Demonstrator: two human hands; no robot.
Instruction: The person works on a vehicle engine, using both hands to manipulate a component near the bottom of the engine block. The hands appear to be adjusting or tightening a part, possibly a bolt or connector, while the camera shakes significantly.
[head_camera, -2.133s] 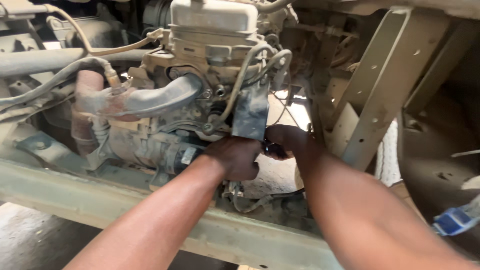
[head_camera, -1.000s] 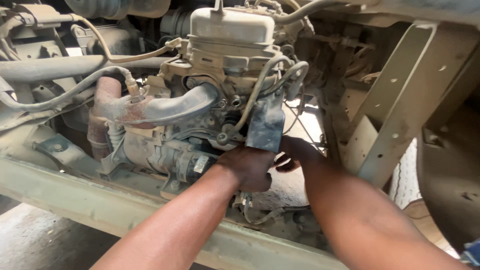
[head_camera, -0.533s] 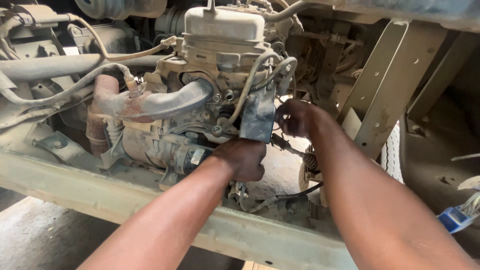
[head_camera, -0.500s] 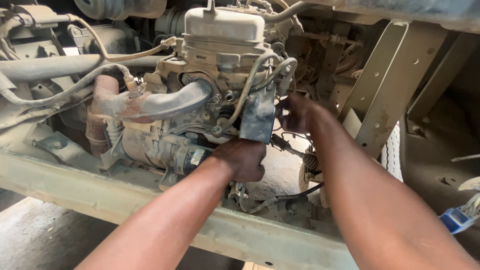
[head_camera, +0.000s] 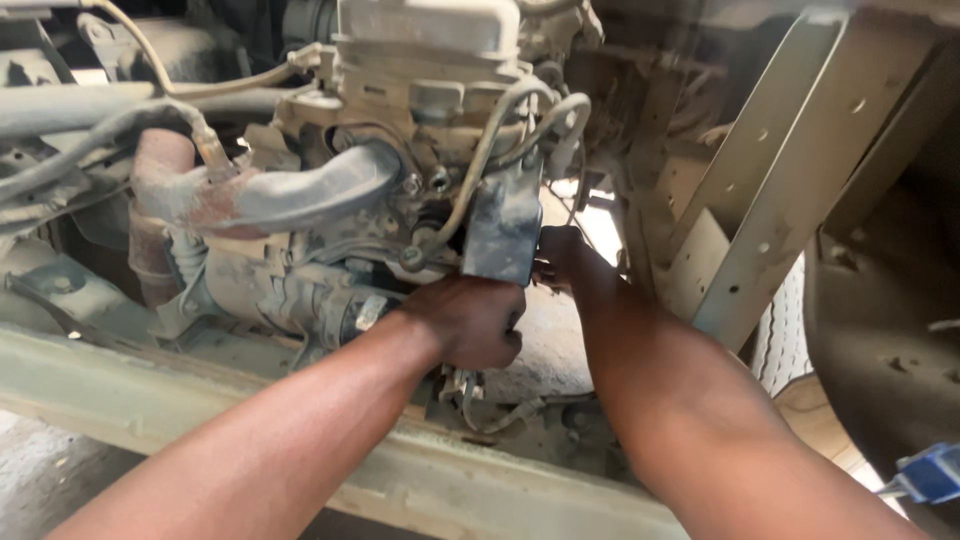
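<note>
- We see our left hand (head_camera: 470, 322) curled into a loose fist just below a grey metal bracket (head_camera: 503, 228) on the dusty engine (head_camera: 400, 180); its knuckles touch the bracket's lower edge, and we cannot tell what, if anything, sits inside the fist.
- Our right hand (head_camera: 562, 258) reaches in behind the bracket at its 3 o'clock side; the fingers are hidden behind the metal, so we cannot tell how far they are closed or what they grip.
- The bracket hangs upright near the centre of the view, with pale hoses (head_camera: 500, 110) looping down to it from 12 o'clock.
- At 9 o'clock from the bracket lies a thick curved pipe (head_camera: 300, 195), with a reddish rusty bend at its far end.
- A beige frame rail (head_camera: 150, 400) runs across under our forearms at 6 o'clock.
- At 3 o'clock stands a slanted beige support beam (head_camera: 790, 190), and a tyre tread (head_camera: 785, 345) shows beside it.
- A blue object (head_camera: 930, 475) peeks in at 4 o'clock.
</note>
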